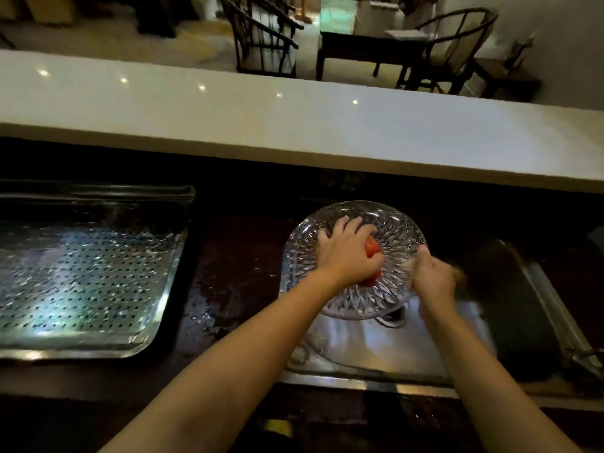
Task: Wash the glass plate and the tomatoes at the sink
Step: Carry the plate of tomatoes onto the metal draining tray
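Left hand [348,253] closed over tomatoes [372,248] in the glass plate [353,299]; right hand [433,273] pinches the rim. Hold the plate level above the sink [376,358], rub gently.

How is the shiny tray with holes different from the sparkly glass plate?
The perforated metal tray is rectangular and full of little holes; the glass plate is round, see-through and ridged. The tray sits untouched; the plate is held over the sink by both hands with tomatoes in it. Both look shiny.
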Motion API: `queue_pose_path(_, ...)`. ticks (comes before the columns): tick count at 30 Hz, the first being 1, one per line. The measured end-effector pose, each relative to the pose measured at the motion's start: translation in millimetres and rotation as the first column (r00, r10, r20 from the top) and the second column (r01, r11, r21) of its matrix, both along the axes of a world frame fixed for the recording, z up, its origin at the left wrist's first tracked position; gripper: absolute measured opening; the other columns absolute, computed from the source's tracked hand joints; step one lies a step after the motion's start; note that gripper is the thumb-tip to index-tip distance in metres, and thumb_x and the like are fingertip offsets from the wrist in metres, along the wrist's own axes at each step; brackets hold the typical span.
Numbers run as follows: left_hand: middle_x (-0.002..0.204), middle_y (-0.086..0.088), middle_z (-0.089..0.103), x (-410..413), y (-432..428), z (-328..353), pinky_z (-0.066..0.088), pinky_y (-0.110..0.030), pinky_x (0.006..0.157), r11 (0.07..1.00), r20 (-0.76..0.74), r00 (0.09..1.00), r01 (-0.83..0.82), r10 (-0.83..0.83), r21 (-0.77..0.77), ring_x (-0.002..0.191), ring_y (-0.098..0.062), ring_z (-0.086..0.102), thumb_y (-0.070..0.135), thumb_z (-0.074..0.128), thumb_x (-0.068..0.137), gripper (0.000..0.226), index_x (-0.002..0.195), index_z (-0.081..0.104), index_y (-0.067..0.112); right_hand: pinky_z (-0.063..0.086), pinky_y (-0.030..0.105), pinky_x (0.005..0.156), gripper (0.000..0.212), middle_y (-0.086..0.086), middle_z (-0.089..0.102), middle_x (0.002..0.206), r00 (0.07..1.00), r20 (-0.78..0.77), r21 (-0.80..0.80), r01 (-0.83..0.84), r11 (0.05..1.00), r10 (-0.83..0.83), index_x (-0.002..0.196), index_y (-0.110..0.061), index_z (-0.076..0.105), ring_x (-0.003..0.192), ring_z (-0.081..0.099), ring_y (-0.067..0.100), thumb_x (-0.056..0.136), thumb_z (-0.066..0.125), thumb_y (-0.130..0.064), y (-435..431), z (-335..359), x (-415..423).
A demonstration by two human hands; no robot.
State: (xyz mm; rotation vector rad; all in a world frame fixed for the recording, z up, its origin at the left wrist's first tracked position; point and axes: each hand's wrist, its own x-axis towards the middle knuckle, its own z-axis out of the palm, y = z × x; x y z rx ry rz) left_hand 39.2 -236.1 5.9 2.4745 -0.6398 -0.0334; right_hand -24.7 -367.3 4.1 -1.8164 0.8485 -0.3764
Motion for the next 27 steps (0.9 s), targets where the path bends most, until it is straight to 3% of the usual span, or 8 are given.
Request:
queue_pose_path(6,0.144,0.000,0.041,-19.8,86.5,24.9,0.013,-0.052,0.108,0.968,0.136,0.963,-0.243,0.232,0.069,0.137,-0.021,0.027,0.047,0.056,0.076,0.049,0.120,0.053,0.025,0.029,0.026,0.046,0.044,0.002,0.043,0.053,0.976,0.136,0.169,-0.192,0.967,0.170,0.058,-0.016,0.046,0.047,0.038,0.014,0.098,0.039,-0.031,83.7,1.4,4.9)
queue_pose_path(11,0.151,-0.001,0.031,-33.5,176.2,41.7,0.005,-0.057,0.109,0.925,0.145,0.934,-0.348,0.327,0.151,0.142,-0.022,0.020,0.054,0.045,0.074,0.053,0.122,0.053,0.033,0.041,0.033,0.063,0.045,0.001,0.055,0.059,0.966,0.158,0.273,-0.242,0.931,0.205,0.058,-0.018,0.054,0.055,0.051,0.017,0.098,0.038,-0.032,168.2,3.2,10.1)
queue_pose_path(13,0.153,0.001,0.027,-37.2,210.6,47.4,0.003,-0.057,0.110,0.907,0.108,0.925,-0.379,0.364,0.183,0.142,-0.023,0.017,0.058,0.040,0.074,0.054,0.122,0.052,0.035,0.042,0.035,0.062,0.050,0.003,0.055,0.055,0.957,0.157,0.271,-0.281,0.921,0.245,0.055,-0.016,0.054,0.051,0.051,0.020,0.098,0.037,-0.035,199.9,5.2,13.1)
queue_pose_path(17,0.155,0.003,0.022,-39.3,268.4,49.4,0.005,-0.057,0.109,0.882,0.078,0.908,-0.418,0.411,0.219,0.143,-0.024,0.014,0.060,0.045,0.081,0.051,0.126,0.047,0.037,0.050,0.045,0.074,0.053,0.013,0.063,0.066,0.945,0.156,0.240,-0.317,0.917,0.286,0.052,-0.017,0.055,0.071,0.062,0.034,0.096,0.035,-0.039,258.6,12.3,17.8)
queue_pose_path(20,0.154,0.001,0.023,-35.0,302.7,47.3,0.006,-0.058,0.109,0.870,0.113,0.910,-0.415,0.399,0.266,0.143,-0.023,0.013,0.066,0.042,0.079,0.060,0.130,0.043,0.035,0.048,0.039,0.080,0.053,0.020,0.071,0.084,0.950,0.130,0.176,-0.305,0.936,0.285,0.063,-0.012,0.065,0.084,0.064,0.036,0.096,0.033,-0.038,297.3,11.5,23.0)
queue_pose_path(24,0.154,0.002,0.022,-20.8,349.0,40.5,0.003,-0.058,0.109,0.871,0.129,0.917,-0.399,0.377,0.286,0.143,-0.022,0.011,0.061,0.048,0.080,0.058,0.131,0.042,0.034,0.052,0.049,0.084,0.052,0.019,0.068,0.081,0.953,0.102,0.232,-0.301,0.925,0.285,0.056,-0.017,0.057,0.087,0.065,0.041,0.095,0.033,-0.039,350.0,3.7,35.0)
queue_pose_path(27,0.154,0.002,0.023,-4.5,388.6,34.6,0.004,-0.059,0.110,0.887,0.095,0.931,-0.364,0.352,0.283,0.143,-0.022,0.012,0.052,0.052,0.082,0.054,0.131,0.043,0.033,0.052,0.047,0.082,0.053,0.019,0.071,0.088,0.962,0.064,0.222,-0.274,0.936,0.267,0.070,-0.010,0.067,0.087,0.065,0.037,0.096,0.033,-0.040,387.0,-5.3,45.5)
